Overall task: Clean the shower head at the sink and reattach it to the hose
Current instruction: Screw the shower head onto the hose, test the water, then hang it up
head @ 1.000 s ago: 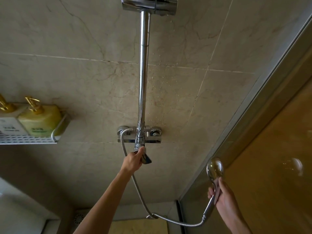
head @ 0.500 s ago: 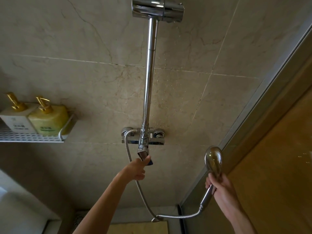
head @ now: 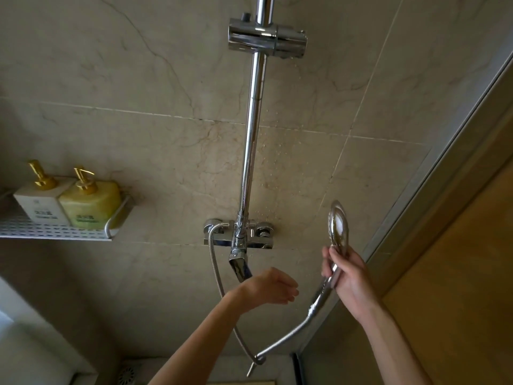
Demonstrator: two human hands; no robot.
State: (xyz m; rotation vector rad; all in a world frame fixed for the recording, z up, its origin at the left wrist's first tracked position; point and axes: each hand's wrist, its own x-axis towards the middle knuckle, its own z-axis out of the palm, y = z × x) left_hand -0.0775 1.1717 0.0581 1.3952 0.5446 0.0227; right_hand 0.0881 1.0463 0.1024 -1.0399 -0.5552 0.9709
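Note:
My right hand (head: pixel 348 273) grips the chrome shower head (head: pixel 338 225) by its handle, holding it upright to the right of the mixer. The head is joined to the metal hose (head: pixel 215 273), which loops down from the wall mixer (head: pixel 238 234) and back up to the handle. My left hand (head: pixel 268 287) hovers just below the mixer's lever (head: pixel 240 263), fingers loosely curled, holding nothing. A chrome riser rail (head: pixel 254 120) rises from the mixer to a sliding bracket (head: pixel 266 40).
A white wall shelf (head: pixel 58 232) at the left carries a white pump bottle (head: pixel 41 201) and a yellow one (head: pixel 88 204). A glass door frame (head: pixel 433 168) runs along the right. A floor drain (head: pixel 127 373) lies below.
My left hand has let go of the mixer lever and dropped to the right below it. My right hand has lifted the shower head higher and turned it edge-on.

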